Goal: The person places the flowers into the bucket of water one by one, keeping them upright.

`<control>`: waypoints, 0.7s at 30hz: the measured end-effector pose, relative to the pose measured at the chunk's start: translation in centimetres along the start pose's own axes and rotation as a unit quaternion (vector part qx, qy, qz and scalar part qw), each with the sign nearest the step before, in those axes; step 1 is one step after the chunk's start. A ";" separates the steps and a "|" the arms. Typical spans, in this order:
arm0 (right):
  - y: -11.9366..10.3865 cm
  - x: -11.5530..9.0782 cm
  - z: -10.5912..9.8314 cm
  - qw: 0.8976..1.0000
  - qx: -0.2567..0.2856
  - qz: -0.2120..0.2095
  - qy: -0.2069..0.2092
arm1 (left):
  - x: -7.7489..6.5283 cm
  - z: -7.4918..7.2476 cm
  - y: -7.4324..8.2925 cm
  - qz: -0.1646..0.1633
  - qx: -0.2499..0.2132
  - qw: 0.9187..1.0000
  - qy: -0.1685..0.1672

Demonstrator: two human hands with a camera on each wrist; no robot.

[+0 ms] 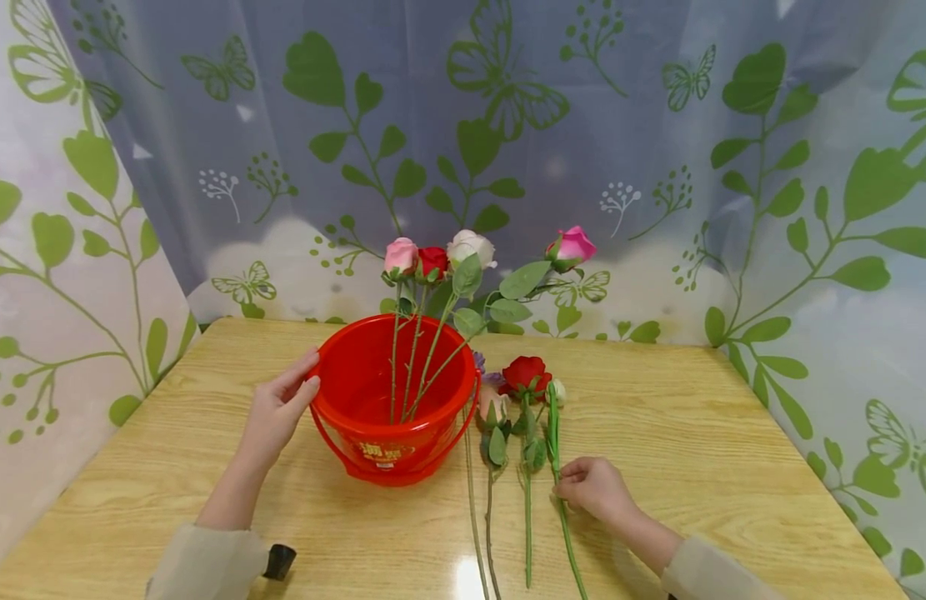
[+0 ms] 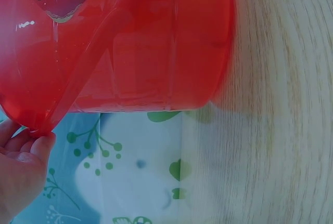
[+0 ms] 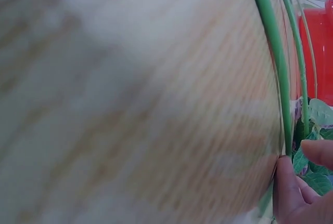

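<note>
My left hand (image 1: 278, 412) grips the left rim of a red plastic bucket (image 1: 338, 371), thumb and fingers at the handle's end in the left wrist view. Standing in the bucket are several artificial roses: a pale pink rose (image 1: 401, 256), a red rose (image 1: 432, 262), a white rose (image 1: 471, 248) and a bright pink rose (image 1: 572, 247) leaning right. On the table, my right hand (image 1: 598, 490) has thumb and fingers around the green stem (image 3: 276, 42) of a small white flower (image 1: 557, 390). Beside it lie a large red rose (image 1: 526, 377) and a peach rose (image 1: 493, 406).
A purple flower (image 1: 487, 371) lies at the bucket's right side. The wooden table (image 1: 695, 433) backs onto a leaf-and-butterfly patterned curtain (image 1: 402, 108). A small black object (image 1: 280, 562) shows by the left sleeve (image 1: 207, 562).
</note>
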State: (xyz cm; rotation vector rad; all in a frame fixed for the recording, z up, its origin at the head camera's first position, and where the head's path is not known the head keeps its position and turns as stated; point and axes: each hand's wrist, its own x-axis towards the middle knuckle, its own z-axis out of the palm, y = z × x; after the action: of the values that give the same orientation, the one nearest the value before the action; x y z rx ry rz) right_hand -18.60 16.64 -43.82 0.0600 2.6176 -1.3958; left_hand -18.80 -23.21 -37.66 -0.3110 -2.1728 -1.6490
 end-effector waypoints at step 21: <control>0.1 0.9 0.2 1.000 -0.015 0.005 0.005 | -0.1 -0.1 0.3 -0.009 0.006 1.000 -0.002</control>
State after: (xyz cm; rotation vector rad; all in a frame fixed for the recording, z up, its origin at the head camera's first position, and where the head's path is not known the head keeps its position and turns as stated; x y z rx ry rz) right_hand -19.43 16.46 -44.12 0.0753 2.6421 -1.3558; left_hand -18.55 -23.17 -37.45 -0.2910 -2.1932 -1.6467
